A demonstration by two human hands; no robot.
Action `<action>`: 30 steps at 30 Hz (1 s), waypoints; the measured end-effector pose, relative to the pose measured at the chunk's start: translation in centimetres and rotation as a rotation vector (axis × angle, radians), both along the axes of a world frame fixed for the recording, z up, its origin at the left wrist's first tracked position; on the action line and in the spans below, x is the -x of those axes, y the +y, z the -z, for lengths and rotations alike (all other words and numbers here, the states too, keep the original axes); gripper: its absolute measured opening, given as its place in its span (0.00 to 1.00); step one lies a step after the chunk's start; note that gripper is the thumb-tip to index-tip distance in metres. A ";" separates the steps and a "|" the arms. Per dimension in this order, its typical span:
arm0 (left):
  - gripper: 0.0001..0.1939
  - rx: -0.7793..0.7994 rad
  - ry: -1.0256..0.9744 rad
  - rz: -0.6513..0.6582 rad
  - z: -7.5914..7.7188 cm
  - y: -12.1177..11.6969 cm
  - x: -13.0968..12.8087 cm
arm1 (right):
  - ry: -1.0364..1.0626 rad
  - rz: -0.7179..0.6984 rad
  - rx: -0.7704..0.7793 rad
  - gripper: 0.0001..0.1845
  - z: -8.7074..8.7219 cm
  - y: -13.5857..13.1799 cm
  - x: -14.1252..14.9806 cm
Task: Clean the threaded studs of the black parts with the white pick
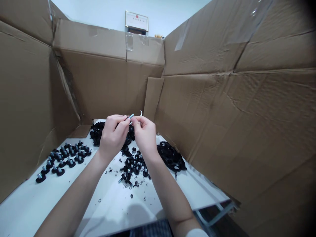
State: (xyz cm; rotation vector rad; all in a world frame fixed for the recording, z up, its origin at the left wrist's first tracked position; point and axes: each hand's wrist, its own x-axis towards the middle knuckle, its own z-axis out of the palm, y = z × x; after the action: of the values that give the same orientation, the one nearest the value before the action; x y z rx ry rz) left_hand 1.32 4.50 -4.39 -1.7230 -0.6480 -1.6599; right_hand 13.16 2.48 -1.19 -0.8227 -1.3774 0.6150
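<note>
My left hand (114,133) is closed around a screw-in levelling foot, and its bare silvery threaded stud (131,116) points up and right past the fingertips. The foot's base is hidden behind the fingers. My right hand (144,131) pinches close to the stud, thumb and forefinger together. A thin, pale curved piece (141,113) sticks up behind the right fingers; the rest of it is covered. Both hands are raised above the white table, over black parts.
Black feet with studs stand upright in rows (71,150) at left; more lie in a loose heap (133,163) mid-table among small black rings and scraps. Piles of black trimmings lie behind the left hand (97,133) and at right (170,156). Cardboard walls (106,82) enclose the white table (111,204).
</note>
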 end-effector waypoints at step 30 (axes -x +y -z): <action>0.16 -0.172 -0.044 0.050 -1.8 -2.6 -0.7 | 0.158 -0.321 0.011 0.02 -1.6 -1.7 -1.7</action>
State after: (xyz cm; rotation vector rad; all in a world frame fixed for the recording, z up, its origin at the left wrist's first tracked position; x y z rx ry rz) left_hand 2.00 1.88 -2.59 -1.5966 -0.4706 -1.7390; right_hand 14.90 0.82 0.37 -0.5510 -1.3710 0.9164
